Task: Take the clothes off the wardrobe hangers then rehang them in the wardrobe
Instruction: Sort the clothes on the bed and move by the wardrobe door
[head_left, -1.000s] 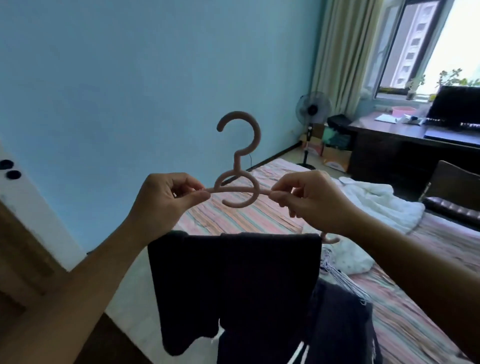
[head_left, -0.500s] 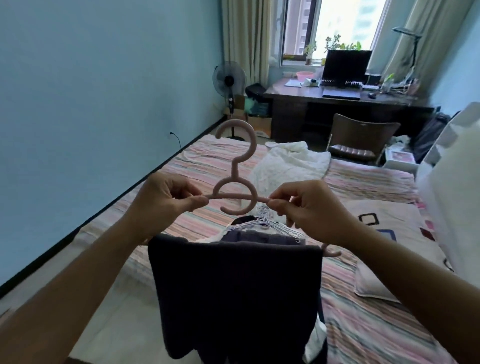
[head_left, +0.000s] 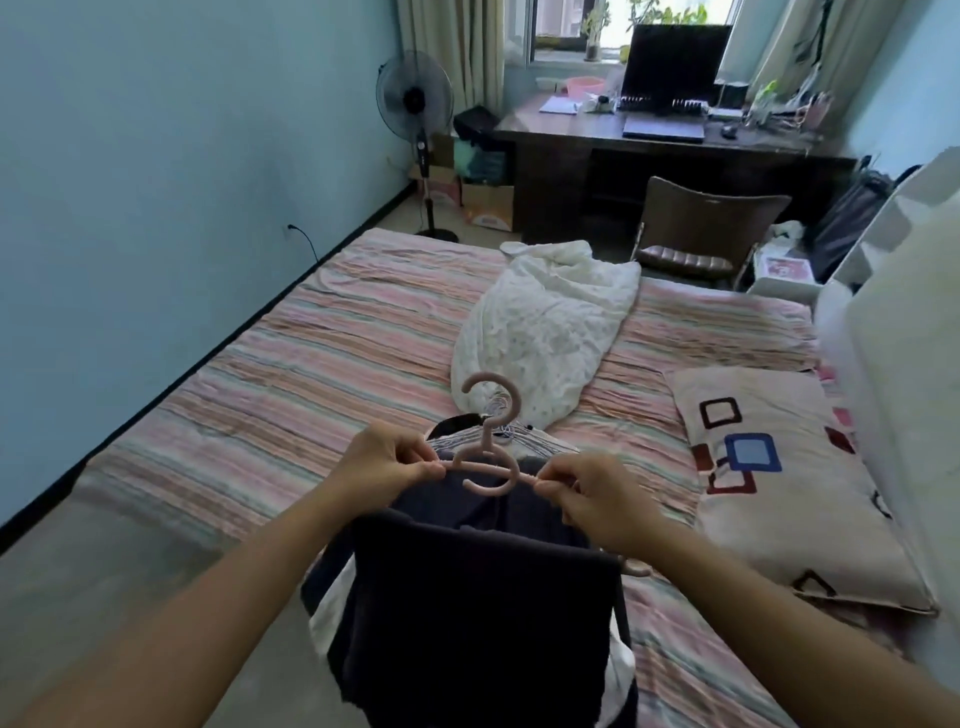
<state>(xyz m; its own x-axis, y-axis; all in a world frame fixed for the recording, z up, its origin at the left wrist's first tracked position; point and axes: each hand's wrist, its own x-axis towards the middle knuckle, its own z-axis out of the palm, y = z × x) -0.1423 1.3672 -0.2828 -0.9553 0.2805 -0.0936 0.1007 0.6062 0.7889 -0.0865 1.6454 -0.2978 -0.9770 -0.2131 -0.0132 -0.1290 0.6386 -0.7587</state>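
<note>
I hold a pink hanger (head_left: 491, 439) upright over the near edge of the bed. My left hand (head_left: 387, 462) pinches its top bar on the left side, my right hand (head_left: 597, 499) pinches it on the right. A dark navy garment (head_left: 478, 618) is draped over the hanger's lower bar and hangs down in front of me. Behind the hanger, a pile of dark and white clothes with thin wire hangers (head_left: 511, 434) lies on the bed, partly hidden.
The striped bed (head_left: 311, 374) carries a crumpled white quilt (head_left: 545, 327) and a patterned pillow (head_left: 779, 467). Beyond it stand a desk (head_left: 665, 140) with a laptop, a brown chair (head_left: 701, 228) and a fan (head_left: 415, 104). A white wardrobe edge (head_left: 914, 322) rises at right.
The view has swung from the blue wall round to the bed and tipped down. Both hands have kept their pinch on the hanger, which is now lower, over the clothes pile.
</note>
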